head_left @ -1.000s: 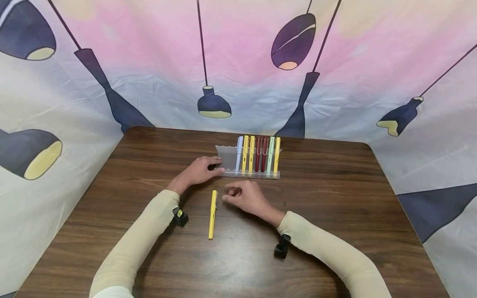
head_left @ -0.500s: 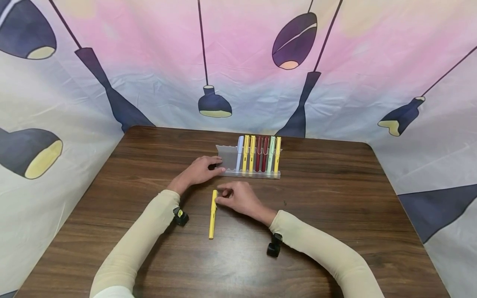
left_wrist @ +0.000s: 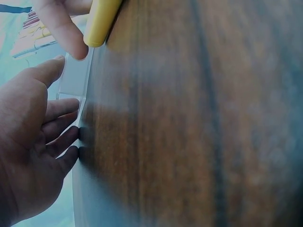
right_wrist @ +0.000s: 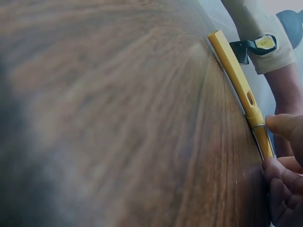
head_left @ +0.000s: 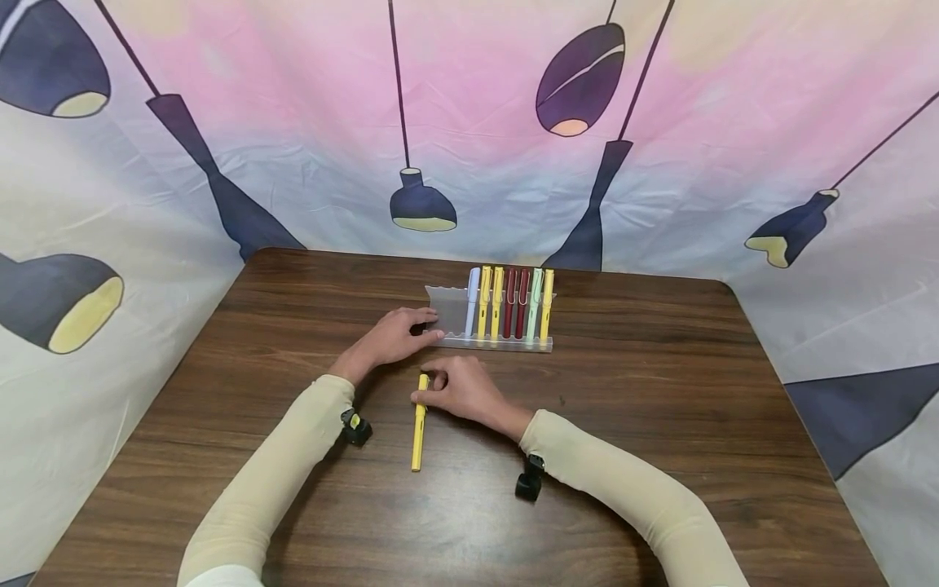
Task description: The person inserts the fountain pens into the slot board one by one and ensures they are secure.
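A yellow pen (head_left: 418,440) with a clip lies on the brown table, cap end away from me. My right hand (head_left: 469,389) is at its cap. Thumb and fingers close round the cap in the right wrist view, where the pen barrel (right_wrist: 236,71) shows on the wood. Beyond it stands a clear pen rack (head_left: 451,308), with several pens side by side in its right part and bare slots on the left. My left hand (head_left: 396,336) holds the rack's left end, thumb at the front ledge and index finger at the back plate.
The racked pens include a pale blue pen (head_left: 472,302), yellow pens, dark red pens (head_left: 522,306) and a light green pen (head_left: 534,306). A printed cloth (head_left: 499,187) hangs along the table's (head_left: 660,391) far edge and both sides.
My right hand has moved left from beside the yellow pen onto its cap, and its thumb now crosses the pen. The left hand stays at the rack.
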A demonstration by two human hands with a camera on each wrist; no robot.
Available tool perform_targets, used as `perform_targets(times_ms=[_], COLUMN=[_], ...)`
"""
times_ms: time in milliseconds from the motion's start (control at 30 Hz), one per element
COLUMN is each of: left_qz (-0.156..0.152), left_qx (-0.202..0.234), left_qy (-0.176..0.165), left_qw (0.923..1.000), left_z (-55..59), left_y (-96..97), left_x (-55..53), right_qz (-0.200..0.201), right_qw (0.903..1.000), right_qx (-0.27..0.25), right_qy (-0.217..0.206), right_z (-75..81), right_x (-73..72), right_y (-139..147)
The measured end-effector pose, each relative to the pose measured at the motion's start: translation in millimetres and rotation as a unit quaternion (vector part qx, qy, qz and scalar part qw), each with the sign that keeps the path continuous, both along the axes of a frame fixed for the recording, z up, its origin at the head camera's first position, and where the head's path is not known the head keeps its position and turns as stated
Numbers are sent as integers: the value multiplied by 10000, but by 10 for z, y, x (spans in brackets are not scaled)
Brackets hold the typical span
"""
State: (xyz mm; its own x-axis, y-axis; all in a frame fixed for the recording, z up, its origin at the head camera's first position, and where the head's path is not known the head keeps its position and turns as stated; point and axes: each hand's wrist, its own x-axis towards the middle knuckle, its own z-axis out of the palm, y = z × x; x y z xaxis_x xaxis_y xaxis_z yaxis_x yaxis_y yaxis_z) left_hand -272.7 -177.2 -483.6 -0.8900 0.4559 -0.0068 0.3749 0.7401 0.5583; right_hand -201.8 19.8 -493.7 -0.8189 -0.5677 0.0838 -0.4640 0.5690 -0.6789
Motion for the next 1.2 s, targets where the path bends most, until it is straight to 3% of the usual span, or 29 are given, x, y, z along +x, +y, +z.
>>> perform_targets(times_ms=[333,833,1200], left_qz=[-24,9,95], left_qx=[-25,-104,-83], left_qy=[5,5,-99], left_qw=[10000,9999,9999], left_z=[21,41,24], left_y=[5,17,14], left_x=[8,23,13], right_qz=[-36,-369,-426], right_qw=[9998,9958,9966], right_qx=[200,806,666], right_qy=[-79,226,249], right_z=[21,74,82], right_x=[28,71,99], right_y=[-44,-106,-95])
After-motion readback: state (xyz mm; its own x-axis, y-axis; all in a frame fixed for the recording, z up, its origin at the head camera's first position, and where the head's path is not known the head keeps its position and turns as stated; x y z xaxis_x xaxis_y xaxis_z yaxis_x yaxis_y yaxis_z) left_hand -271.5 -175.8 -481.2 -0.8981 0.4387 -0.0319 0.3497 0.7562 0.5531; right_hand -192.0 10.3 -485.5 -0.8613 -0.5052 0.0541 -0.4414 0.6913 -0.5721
